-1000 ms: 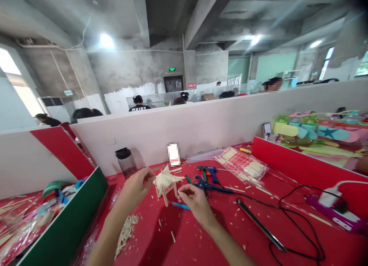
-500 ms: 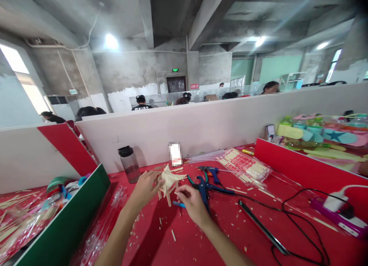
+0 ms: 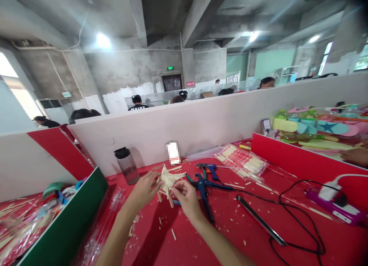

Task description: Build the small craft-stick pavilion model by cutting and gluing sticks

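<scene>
A small model built of pale wooden sticks (image 3: 168, 180), with a pointed, roof-like top and stick legs, is held above the red table. My left hand (image 3: 148, 184) is closed on its left side, thumb and fingers gripping it. At its right side is my right hand (image 3: 186, 196), its thumb and fingertips pinched together against the model's lower edge; whatever lies between them is too small to make out. Just right of that hand lies a blue-handled cutter (image 3: 202, 189). Behind the cutter rests a blue glue gun (image 3: 211, 170).
A dark bottle (image 3: 127, 167) stands at the back left, and a blurred white upright object (image 3: 173, 153) behind the model. Bagged sticks (image 3: 244, 160), a black bar-shaped tool (image 3: 260, 220), cables and a purple power strip (image 3: 335, 208) lie to the right. A green divider (image 3: 69, 216) borders the left.
My right hand has moved slightly up and left, bringing its pinched fingertips against the model. The left hand keeps its grip. The view has turned a little to the right.
</scene>
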Action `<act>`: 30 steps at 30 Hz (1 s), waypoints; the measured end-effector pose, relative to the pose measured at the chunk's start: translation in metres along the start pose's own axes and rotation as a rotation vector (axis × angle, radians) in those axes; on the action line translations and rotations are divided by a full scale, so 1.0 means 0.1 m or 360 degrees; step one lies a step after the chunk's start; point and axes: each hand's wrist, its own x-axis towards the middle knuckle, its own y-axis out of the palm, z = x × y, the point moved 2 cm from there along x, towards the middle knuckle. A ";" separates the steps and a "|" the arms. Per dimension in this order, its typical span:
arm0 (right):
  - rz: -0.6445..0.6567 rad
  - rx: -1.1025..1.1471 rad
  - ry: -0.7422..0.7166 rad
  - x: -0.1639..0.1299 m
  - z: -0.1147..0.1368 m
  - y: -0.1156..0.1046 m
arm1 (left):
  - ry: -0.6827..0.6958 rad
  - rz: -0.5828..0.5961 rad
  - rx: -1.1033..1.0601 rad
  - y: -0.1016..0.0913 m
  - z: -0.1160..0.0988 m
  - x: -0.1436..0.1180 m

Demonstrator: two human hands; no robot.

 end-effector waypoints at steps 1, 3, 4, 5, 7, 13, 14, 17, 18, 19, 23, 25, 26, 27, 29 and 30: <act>-0.0014 0.0023 0.0021 0.00 -0.01 0.00 | -0.0003 0.0004 -0.0006 0.00 0.00 0.00; -0.0014 0.0060 0.0060 -0.01 -0.01 0.01 | -0.0013 0.0014 -0.0017 0.00 0.00 0.00; -0.0008 0.0069 0.0071 -0.01 -0.01 0.01 | -0.0017 0.0017 -0.0022 0.00 0.00 -0.01; -0.0004 0.0069 0.0074 0.00 -0.01 0.01 | -0.0019 0.0015 -0.0028 0.00 -0.01 -0.01; -0.0006 0.0053 0.0067 0.00 -0.01 0.01 | -0.0022 0.0008 -0.0043 0.00 -0.02 -0.01; -0.0058 0.0014 0.0011 -0.01 0.03 0.02 | -0.0039 0.0013 -0.0080 -0.02 -0.04 -0.01; -0.0065 0.0017 0.0012 -0.01 0.04 0.02 | -0.0043 0.0020 -0.0083 -0.02 -0.04 -0.01; -0.0063 0.0032 0.0037 -0.01 0.04 0.02 | -0.0059 0.0036 -0.0101 -0.02 -0.05 -0.01; -0.0058 0.0042 0.0053 -0.01 0.04 0.02 | -0.0059 0.0035 -0.0107 -0.02 -0.05 -0.02; -0.0050 0.0058 0.0072 0.00 0.03 0.02 | -0.0056 0.0031 -0.0109 -0.02 -0.05 -0.02; -0.0036 0.0147 0.0131 0.02 0.02 0.02 | -0.0054 0.0036 -0.0086 -0.02 -0.04 -0.01; -0.0039 0.0153 0.0136 0.03 0.02 0.03 | -0.0062 0.0041 -0.0082 -0.01 -0.04 -0.01; -0.0041 0.0144 0.0139 0.03 0.02 0.03 | -0.0064 0.0042 -0.0082 -0.01 -0.04 -0.01; -0.0043 0.0135 0.0143 0.03 0.02 0.03 | -0.0065 0.0043 -0.0082 -0.01 -0.05 -0.01; -0.0055 0.0119 0.0153 0.03 0.02 0.02 | -0.0058 0.0037 -0.0083 -0.01 -0.06 -0.01; -0.0064 0.0110 0.0154 0.03 0.02 0.02 | -0.0055 0.0034 -0.0086 -0.01 -0.06 0.00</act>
